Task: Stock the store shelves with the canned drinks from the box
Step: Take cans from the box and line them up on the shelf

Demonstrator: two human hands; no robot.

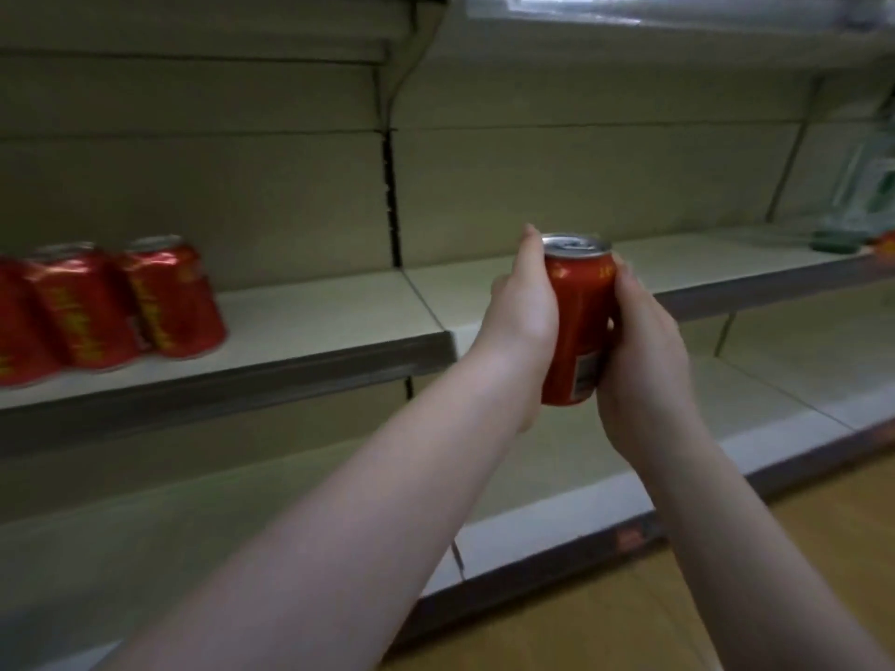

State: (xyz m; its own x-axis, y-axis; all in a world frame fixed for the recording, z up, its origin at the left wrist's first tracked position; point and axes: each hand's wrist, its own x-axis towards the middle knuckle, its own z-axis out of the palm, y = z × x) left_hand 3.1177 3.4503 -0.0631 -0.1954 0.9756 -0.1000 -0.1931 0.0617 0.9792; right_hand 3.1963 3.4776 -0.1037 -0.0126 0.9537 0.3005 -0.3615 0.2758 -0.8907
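A red drink can point(576, 312) with a silver top is held upright in front of the middle shelf point(339, 322). My left hand point(520, 312) grips its left side and my right hand point(644, 351) wraps its right side. Three more red cans point(169, 297) with yellow lettering stand in a row at the left end of that shelf, well to the left of my hands. The box is not in view.
A bare stretch of shelf lies between the standing cans and the held can. A lower shelf point(605, 491) runs beneath, above a wooden floor point(726, 598). Green and clear packaged goods point(857, 205) sit at the shelf's far right. Another shelf hangs overhead.
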